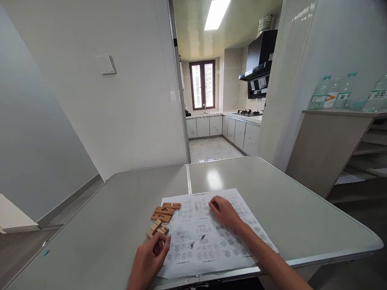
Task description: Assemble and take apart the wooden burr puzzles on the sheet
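Note:
A printed sheet [208,249] with rows of small diagrams lies on the grey-green table [287,217]. Several orange-brown notched wooden pieces [162,211] lie at its upper left corner. Just below them is a group of pale wooden blocks [157,228]. My left hand [152,253] is right beside the pale blocks at the sheet's left edge, its thumb and fingertips close together; whether they hold anything is too small to tell. Over the upper right part of the sheet rests my right hand [222,209], fingers curled, and what lies beneath them is hidden.
A metal seam [189,179] runs across the table. At the right, plastic bottles [344,90] stand on a wooden shelf unit [329,141]. Beyond the table a doorway opens to a kitchen with white cabinets [208,125]. A small teal object [45,253] is at the far left.

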`<state>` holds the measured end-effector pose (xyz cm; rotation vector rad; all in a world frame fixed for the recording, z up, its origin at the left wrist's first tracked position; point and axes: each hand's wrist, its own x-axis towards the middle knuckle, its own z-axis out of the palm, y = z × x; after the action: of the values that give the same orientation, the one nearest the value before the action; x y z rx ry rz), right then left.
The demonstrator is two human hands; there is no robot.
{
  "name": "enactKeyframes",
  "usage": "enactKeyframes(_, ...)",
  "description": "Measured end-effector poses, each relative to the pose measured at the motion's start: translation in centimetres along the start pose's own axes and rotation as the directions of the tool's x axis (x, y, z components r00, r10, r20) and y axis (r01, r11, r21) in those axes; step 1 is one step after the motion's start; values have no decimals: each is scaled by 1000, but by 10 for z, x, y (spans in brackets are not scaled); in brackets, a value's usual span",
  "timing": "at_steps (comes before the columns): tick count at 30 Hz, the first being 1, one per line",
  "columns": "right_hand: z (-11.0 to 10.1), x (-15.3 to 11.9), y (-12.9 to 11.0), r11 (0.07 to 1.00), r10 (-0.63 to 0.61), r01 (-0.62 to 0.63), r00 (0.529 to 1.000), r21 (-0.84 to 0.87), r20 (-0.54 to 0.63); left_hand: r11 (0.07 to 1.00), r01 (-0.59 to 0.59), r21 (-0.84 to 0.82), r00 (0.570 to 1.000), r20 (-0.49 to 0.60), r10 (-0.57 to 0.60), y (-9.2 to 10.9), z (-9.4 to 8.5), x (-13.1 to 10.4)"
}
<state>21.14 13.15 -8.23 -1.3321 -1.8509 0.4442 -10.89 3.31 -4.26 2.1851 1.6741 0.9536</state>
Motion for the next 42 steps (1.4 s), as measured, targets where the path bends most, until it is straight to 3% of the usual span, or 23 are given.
enactKeyframes(28, 2, -2, -6, 997, 29, -26, 999, -67, 43, 1000, 0, -26, 999, -33, -1, -3, 0, -1)
enactKeyframes(42, 2, -4, -4, 998, 23, -21, 999, -57, 46, 999, 14, -37, 1000, -24, -15, 6, -5, -3)
